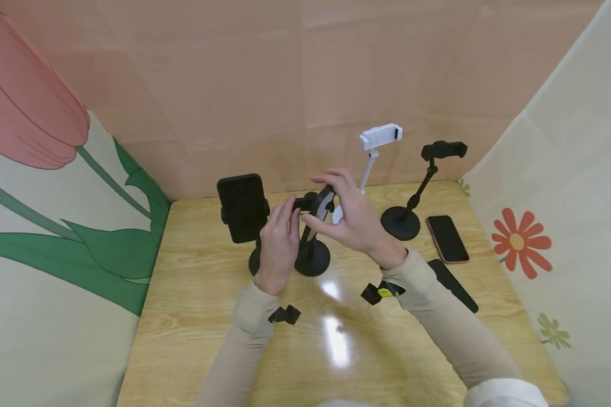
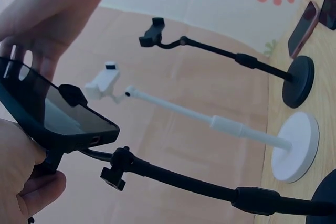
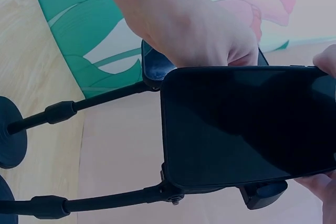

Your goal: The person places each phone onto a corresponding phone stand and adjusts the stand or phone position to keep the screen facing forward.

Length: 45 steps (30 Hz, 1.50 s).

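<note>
Between my hands a black smartphone (image 3: 247, 124) sits against the clamp of a black phone stand (image 2: 184, 182). My right hand (image 1: 353, 217) holds the phone across its long edges, thumb on one side and fingers on the other. The left hand (image 1: 279, 243) grips the stand's phone clamp (image 2: 48, 162) beside the phone, its fingers curled below it in the left wrist view. One clamp jaw (image 3: 265, 193) shows under the phone's lower edge. Whether the clamp is seated round both edges cannot be told.
Left of my hands, another black stand carries an upright phone (image 1: 243, 208). A white stand (image 1: 381, 135) and a black stand (image 1: 401, 223), both without phones, stand to the right. Two phones, one pink-edged (image 1: 447, 239) and one black (image 1: 453, 285), lie on the wooden table (image 1: 193, 339).
</note>
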Each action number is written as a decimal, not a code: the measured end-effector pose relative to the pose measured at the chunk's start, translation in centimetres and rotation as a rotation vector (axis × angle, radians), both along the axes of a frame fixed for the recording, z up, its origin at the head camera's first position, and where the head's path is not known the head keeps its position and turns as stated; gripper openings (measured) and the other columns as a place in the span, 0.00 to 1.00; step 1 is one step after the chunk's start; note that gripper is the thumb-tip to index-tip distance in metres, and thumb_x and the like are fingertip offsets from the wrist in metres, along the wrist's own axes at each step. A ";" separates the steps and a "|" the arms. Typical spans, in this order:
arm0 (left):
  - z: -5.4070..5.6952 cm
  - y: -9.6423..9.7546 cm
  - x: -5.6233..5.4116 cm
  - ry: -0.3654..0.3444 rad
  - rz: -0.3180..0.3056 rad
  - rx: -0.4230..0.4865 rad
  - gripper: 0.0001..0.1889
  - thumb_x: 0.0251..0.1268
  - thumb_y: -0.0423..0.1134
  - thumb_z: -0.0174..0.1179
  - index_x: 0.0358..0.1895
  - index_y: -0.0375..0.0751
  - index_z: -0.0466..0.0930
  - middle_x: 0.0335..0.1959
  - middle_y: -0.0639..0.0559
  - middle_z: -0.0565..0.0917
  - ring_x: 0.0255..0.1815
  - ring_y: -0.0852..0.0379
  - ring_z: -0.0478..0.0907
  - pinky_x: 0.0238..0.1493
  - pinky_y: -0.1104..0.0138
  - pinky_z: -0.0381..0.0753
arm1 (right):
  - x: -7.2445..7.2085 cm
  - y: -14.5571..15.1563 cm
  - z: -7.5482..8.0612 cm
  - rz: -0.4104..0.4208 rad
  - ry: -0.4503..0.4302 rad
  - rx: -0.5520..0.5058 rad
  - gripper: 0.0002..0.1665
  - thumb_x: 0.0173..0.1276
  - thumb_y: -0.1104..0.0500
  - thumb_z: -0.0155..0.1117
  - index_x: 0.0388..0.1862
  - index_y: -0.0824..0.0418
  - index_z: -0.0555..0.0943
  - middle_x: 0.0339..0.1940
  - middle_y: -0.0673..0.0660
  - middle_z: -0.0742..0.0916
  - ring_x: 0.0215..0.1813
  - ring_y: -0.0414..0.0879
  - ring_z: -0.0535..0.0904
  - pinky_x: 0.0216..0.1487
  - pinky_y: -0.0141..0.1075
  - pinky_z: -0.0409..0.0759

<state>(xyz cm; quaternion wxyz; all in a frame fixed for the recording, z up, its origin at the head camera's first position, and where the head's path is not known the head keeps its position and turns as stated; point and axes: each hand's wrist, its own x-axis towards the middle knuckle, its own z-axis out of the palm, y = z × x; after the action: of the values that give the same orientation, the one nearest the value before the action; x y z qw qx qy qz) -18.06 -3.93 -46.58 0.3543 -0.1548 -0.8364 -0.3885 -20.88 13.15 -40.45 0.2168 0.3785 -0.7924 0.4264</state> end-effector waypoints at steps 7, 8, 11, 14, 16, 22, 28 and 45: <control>0.0 -0.2 0.0 0.005 -0.008 0.001 0.16 0.76 0.30 0.59 0.60 0.24 0.80 0.50 0.34 0.85 0.48 0.43 0.88 0.49 0.60 0.89 | -0.2 -0.3 0.5 0.007 -0.032 0.032 0.40 0.65 0.45 0.71 0.68 0.67 0.73 0.63 0.65 0.76 0.59 0.55 0.76 0.59 0.50 0.78; -0.1 -0.2 0.0 0.003 -0.008 0.001 0.16 0.76 0.30 0.59 0.60 0.24 0.80 0.50 0.35 0.85 0.48 0.43 0.88 0.49 0.60 0.89 | -0.3 -0.3 0.6 0.010 -0.035 0.034 0.40 0.64 0.47 0.72 0.68 0.67 0.73 0.63 0.65 0.76 0.60 0.55 0.76 0.60 0.50 0.77; -0.1 -0.3 0.0 -0.003 -0.011 -0.002 0.16 0.76 0.30 0.58 0.60 0.24 0.80 0.50 0.35 0.85 0.48 0.43 0.88 0.48 0.61 0.89 | -0.5 -0.4 0.7 0.017 -0.038 0.040 0.40 0.62 0.51 0.74 0.68 0.68 0.73 0.63 0.65 0.76 0.61 0.56 0.75 0.62 0.50 0.76; -0.1 -0.3 0.0 -0.004 -0.013 -0.009 0.16 0.76 0.30 0.59 0.60 0.24 0.80 0.50 0.35 0.85 0.47 0.43 0.88 0.48 0.61 0.89 | -0.6 -0.4 0.8 0.018 -0.039 0.052 0.40 0.61 0.52 0.75 0.68 0.68 0.73 0.63 0.65 0.76 0.62 0.56 0.75 0.64 0.51 0.76; -0.1 -0.3 0.0 -0.004 -0.019 -0.020 0.16 0.76 0.29 0.59 0.60 0.24 0.80 0.51 0.34 0.85 0.48 0.43 0.88 0.49 0.61 0.89 | -0.7 -0.4 0.8 0.009 -0.048 0.068 0.41 0.61 0.52 0.75 0.69 0.68 0.73 0.63 0.64 0.76 0.62 0.56 0.75 0.63 0.51 0.77; 0.0 0.1 0.0 0.012 -0.025 -0.071 0.16 0.74 0.28 0.60 0.60 0.25 0.80 0.51 0.35 0.85 0.50 0.43 0.87 0.51 0.61 0.88 | -1.2 -0.9 -0.1 -0.031 -0.059 0.080 0.42 0.62 0.52 0.75 0.70 0.68 0.71 0.62 0.66 0.73 0.58 0.57 0.76 0.55 0.49 0.81; 0.1 0.1 -0.2 0.022 -0.022 -0.091 0.17 0.71 0.26 0.63 0.60 0.25 0.81 0.51 0.35 0.86 0.51 0.43 0.87 0.53 0.61 0.87 | -2.3 -1.7 -1.9 -0.054 0.073 -0.048 0.40 0.61 0.49 0.74 0.65 0.70 0.72 0.58 0.69 0.73 0.56 0.59 0.76 0.54 0.47 0.80; 0.0 -0.4 0.0 0.042 -0.037 -0.098 0.17 0.71 0.28 0.64 0.59 0.24 0.81 0.51 0.33 0.86 0.51 0.42 0.88 0.52 0.61 0.88 | -3.1 -2.3 -3.3 -0.135 0.253 -0.090 0.34 0.65 0.46 0.70 0.58 0.69 0.73 0.53 0.72 0.73 0.49 0.62 0.75 0.43 0.49 0.81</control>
<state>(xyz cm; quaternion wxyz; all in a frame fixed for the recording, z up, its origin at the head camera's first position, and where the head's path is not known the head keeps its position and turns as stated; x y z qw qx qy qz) -18.03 -4.31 -46.54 0.3567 -0.1956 -0.8438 -0.3501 -24.02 10.85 -43.75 0.3598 0.3650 -0.7624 0.3950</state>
